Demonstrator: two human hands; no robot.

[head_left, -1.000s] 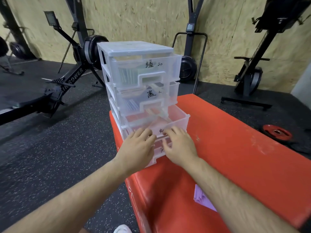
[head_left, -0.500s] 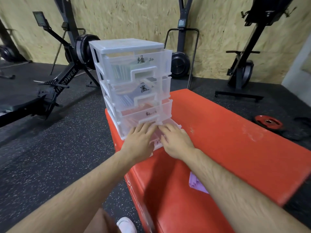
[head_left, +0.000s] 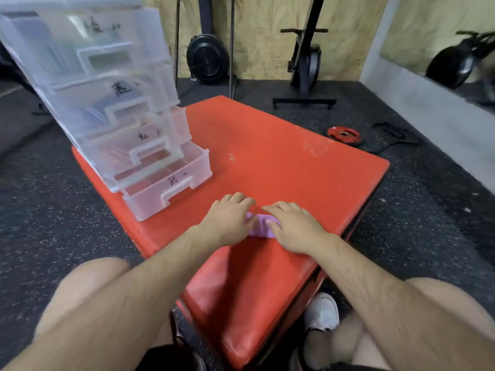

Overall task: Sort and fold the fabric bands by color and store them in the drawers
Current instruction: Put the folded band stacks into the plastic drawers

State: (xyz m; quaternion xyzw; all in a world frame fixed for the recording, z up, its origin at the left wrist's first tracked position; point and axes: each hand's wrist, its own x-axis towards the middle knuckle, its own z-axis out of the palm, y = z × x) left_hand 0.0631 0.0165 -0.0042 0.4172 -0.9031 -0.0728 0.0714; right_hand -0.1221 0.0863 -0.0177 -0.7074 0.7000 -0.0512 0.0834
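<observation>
A folded purple fabric band [head_left: 260, 228] lies on the red padded box [head_left: 281, 162] near its front edge. My left hand [head_left: 229, 219] holds the band's left end with curled fingers. Over the right end is my right hand [head_left: 293, 227], thumb on the band and fingers reaching past its far edge. Most of the band is hidden under both hands. A clear plastic drawer unit [head_left: 88, 84] stands at the box's left corner. Its bottom drawer [head_left: 167, 187] is pulled out and I see no bands in it. The upper drawers are pushed in, with folded bands faintly showing through.
Black speckled rubber floor surrounds the box. A red weight plate [head_left: 343, 133] lies on the floor at the right, and exercise machines [head_left: 305, 62] stand along the plywood wall. My knees and a white shoe [head_left: 321, 311] are below the box's front edge.
Both hands left the drawers and came back and right to the purple band. The third drawer is pushed in and the bottom drawer stays out. The camera view swung right and down.
</observation>
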